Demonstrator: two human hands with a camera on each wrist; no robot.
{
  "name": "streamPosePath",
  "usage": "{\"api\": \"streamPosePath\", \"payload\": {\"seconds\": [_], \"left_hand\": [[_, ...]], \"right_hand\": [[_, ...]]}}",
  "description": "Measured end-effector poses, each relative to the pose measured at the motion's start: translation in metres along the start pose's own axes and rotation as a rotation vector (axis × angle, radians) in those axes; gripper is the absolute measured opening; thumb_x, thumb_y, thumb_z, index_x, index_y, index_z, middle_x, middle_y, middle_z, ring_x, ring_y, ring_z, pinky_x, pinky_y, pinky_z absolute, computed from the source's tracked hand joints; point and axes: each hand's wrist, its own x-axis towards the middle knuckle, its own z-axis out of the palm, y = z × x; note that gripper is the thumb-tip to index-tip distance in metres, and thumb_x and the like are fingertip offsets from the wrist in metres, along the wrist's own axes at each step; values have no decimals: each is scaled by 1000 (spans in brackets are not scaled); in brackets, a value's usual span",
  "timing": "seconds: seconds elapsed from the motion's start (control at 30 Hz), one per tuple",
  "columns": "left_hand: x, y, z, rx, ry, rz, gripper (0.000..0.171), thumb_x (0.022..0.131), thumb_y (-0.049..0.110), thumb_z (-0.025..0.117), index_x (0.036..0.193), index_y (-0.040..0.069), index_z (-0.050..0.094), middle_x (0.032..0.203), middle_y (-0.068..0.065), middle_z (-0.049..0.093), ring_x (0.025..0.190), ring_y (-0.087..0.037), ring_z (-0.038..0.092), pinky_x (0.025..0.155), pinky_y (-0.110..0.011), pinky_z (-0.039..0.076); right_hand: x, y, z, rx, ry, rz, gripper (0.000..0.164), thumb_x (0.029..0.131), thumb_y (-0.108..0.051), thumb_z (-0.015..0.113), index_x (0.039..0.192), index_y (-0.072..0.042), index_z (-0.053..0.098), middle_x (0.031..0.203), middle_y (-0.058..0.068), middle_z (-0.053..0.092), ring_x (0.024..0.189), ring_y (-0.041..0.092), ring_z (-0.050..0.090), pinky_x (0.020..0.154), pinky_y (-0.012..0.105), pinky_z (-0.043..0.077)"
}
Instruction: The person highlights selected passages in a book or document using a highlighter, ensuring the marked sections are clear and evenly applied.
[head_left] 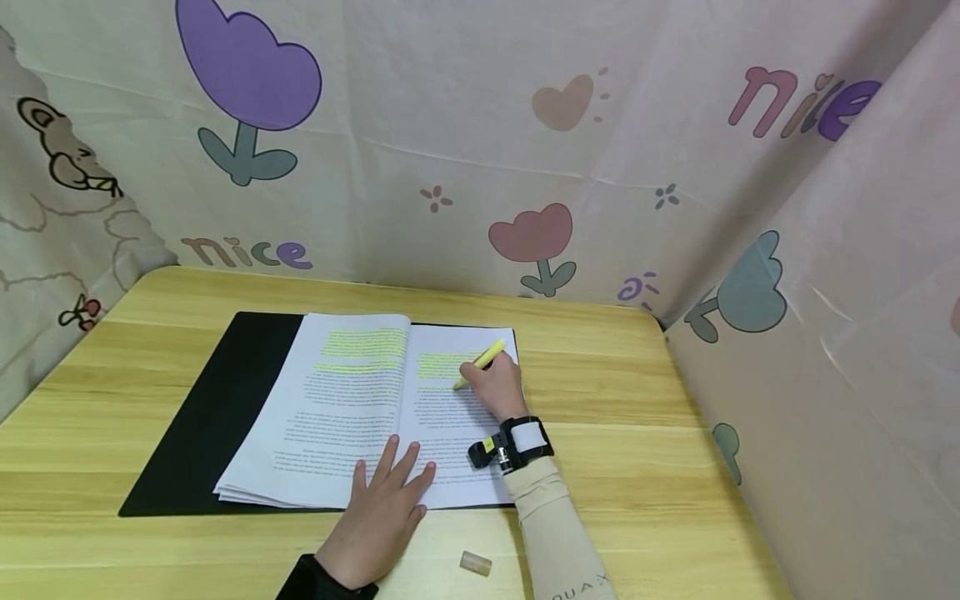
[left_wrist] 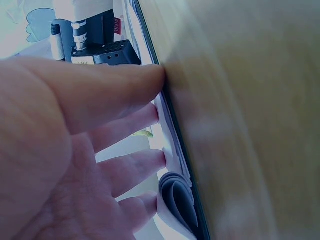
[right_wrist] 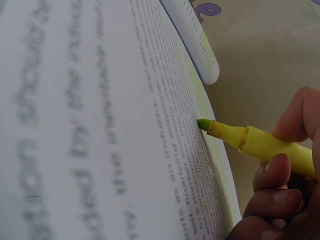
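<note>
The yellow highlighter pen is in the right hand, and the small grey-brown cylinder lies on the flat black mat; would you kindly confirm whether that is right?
Not quite: the small grey-brown cylinder is not on the flat black mat but on the pale wooden table, as the head view shows. The yellow highlighter pen is indeed in the right hand.

The yellow pen (right_wrist: pixel 266 145) in the right hand (head_left: pixel 497 389) looks like smooth plastic. The pages (head_left: pixel 341 417) under the left hand (head_left: pixel 378 518) are thin, dull paper. Around both hands, the table (head_left: pixel 637 475) looks like smooth, slightly shiny wood. Beyond them hangs creased cloth (head_left: pixel 420 92).
</note>
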Motion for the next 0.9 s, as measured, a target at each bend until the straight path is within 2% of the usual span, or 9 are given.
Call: {"api": "streamPosePath", "payload": {"seconds": [0.9], "left_hand": [[1,-2,0,0,-2,4,43,89,21,65,130,11,60,148,-18,40,143,-41,17,99,-75,15]], "right_hand": [[3,2,2,3,0,24,25,79,-34,62,79,-10,59,60,3,51,49,16,46,43,27,33]]}}
